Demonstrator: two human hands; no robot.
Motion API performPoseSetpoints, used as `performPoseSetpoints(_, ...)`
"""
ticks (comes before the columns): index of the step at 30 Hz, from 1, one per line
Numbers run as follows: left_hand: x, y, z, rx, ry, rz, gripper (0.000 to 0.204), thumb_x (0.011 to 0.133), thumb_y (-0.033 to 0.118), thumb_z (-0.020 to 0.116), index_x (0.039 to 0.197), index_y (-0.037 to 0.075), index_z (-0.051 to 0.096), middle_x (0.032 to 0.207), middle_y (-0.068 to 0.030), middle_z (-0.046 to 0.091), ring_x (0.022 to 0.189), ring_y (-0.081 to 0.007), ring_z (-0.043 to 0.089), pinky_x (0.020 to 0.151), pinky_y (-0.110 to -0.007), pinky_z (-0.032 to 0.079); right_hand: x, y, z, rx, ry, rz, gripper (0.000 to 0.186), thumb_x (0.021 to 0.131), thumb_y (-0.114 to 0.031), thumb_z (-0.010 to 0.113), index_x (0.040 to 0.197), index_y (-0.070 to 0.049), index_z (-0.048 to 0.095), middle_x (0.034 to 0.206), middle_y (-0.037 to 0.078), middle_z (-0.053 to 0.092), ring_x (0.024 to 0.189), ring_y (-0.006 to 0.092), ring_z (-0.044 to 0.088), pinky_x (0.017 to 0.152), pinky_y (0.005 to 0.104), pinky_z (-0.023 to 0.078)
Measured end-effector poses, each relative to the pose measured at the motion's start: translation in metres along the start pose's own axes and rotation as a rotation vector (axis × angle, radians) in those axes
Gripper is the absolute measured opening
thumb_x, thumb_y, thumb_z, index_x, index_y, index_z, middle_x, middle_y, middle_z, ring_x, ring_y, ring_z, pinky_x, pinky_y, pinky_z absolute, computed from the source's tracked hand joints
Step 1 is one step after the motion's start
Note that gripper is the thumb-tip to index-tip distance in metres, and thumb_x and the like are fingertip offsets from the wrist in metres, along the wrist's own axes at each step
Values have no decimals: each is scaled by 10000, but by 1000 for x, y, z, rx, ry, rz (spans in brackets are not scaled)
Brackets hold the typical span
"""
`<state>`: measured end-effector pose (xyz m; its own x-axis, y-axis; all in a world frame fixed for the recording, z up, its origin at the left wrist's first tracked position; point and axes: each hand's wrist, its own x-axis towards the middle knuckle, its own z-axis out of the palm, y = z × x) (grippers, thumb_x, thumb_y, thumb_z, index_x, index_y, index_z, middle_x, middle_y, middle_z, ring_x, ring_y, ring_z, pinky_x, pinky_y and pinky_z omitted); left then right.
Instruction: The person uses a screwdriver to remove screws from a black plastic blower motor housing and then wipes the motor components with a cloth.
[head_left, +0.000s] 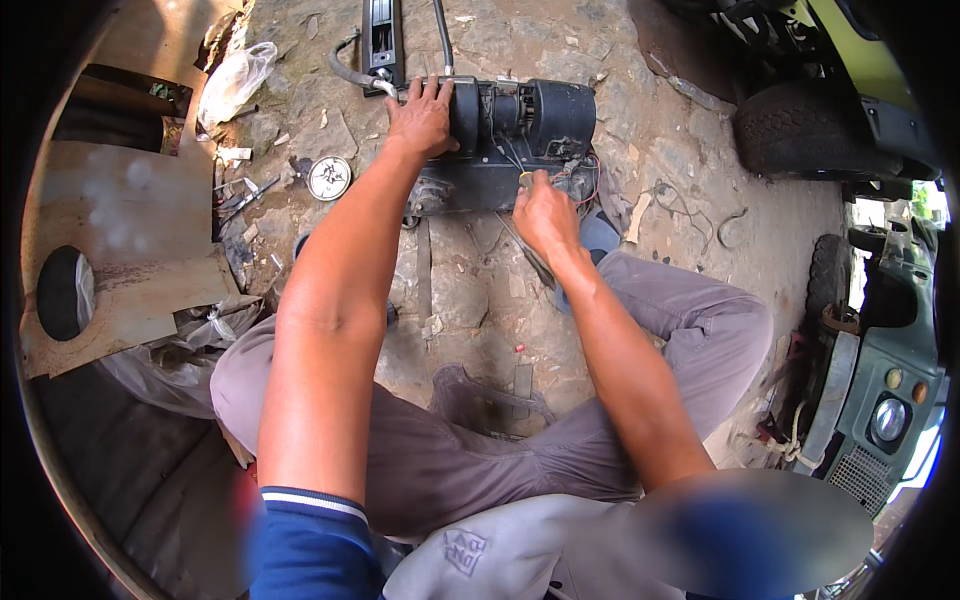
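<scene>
A black blower unit (487, 185) with two rounded fan housings lies on the ground in front of me. Between the housings sits a motor (507, 108) with thin wires running down from it. My left hand (424, 122) rests with spread fingers on the left housing. At the unit's near right side, my right hand (546, 214) is closed around a small yellow-ended thing (525, 180); most of it is hidden in the fist. Loose thin wires (596, 180) hang at the unit's right end. A grey hose (350, 70) curves close to my left fingertips.
Beyond the unit lies a long black slotted part (382, 45). A round tin (329, 178) of small parts and scattered tools (247, 198) lie left, near a cardboard sheet (130, 230) and plastic bag (236, 82). A tyre (810, 130) and a green vehicle (890, 400) stand right.
</scene>
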<state>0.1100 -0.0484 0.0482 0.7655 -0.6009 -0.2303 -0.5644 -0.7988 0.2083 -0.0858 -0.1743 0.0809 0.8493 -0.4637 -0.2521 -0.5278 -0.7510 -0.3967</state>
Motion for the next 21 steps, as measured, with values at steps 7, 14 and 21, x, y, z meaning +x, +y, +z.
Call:
performPoseSetpoints(7, 5, -9, 15, 65, 79, 6, 1063, 669, 260, 876, 1535, 175, 266, 1593, -59, 271, 1477, -293, 239, 1060, -684, 329, 7, -6, -14, -28, -72, -40, 279, 891, -173, 556, 1068, 39, 598, 905, 314, 681, 887, 482, 673, 816, 542, 527)
performPoseSetpoints(14, 10, -8, 17, 70, 91, 15, 1069, 656, 254, 884, 1531, 185, 275, 1590, -47, 280, 1474, -294, 245, 1051, -672, 344, 17, 4, -1, -16, -75, 0, 295, 886, -186, 564, 1102, 11, 613, 869, 311, 676, 878, 484, 665, 821, 552, 527)
performPoseSetpoints(21, 8, -6, 16, 80, 85, 25, 1058, 670, 266, 877, 1533, 178, 272, 1595, -62, 277, 1475, -295, 242, 1047, -680, 338, 41, 21, -40, -44, -156, -65, 247, 880, -172, 559, 1032, -7, 664, 1001, 264, 697, 959, 426, 680, 861, 510, 543)
